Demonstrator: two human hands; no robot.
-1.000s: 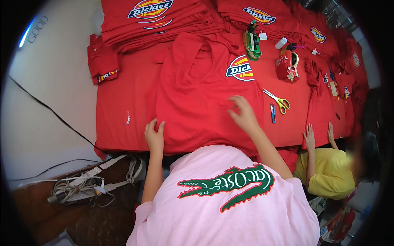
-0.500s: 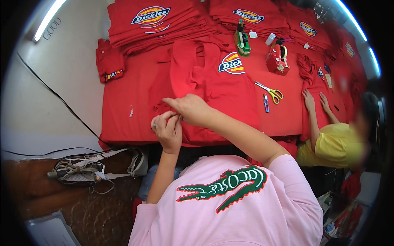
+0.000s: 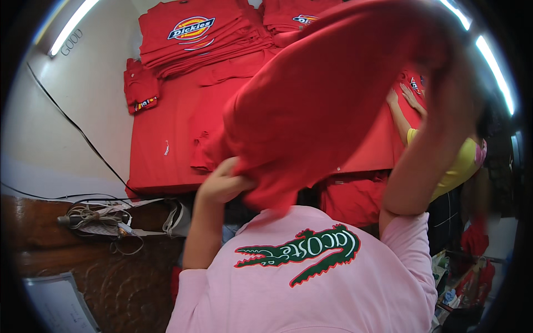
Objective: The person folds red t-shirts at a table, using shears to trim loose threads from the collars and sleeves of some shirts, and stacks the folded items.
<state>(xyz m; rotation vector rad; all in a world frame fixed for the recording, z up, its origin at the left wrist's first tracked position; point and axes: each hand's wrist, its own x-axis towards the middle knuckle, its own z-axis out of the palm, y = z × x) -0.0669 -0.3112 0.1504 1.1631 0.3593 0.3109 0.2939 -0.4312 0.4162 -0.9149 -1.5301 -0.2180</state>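
A red T-shirt (image 3: pixel 311 105) is spread in the air above the table, slanting from low at the left up to the upper right. Its lower left edge is pinched in my left hand (image 3: pixel 222 183), near the table's front edge. High at the upper right, my right hand (image 3: pixel 444 53) holds up the other end of the cloth; motion smears its fingers. Behind the raised T-shirt, the middle of the red-covered table (image 3: pixel 161 166) is hidden. A small white tag (image 3: pixel 166 147) lies on the table's left part.
Folded red T-shirts (image 3: pixel 194 44) are stacked at the back, with a smaller folded red bundle (image 3: pixel 140 89) at the left. On the right, a co-worker's hands (image 3: pixel 405 97) rest on red cloth. Tangled cords (image 3: pixel 97 216) lie left of me, and more red cloth (image 3: pixel 352 197) hangs below the table edge.
The T-shirt has been lifted off the table. My right hand has swung up and to the right, away from my left hand. Scissors, snips and tape dispenser are now covered from sight.
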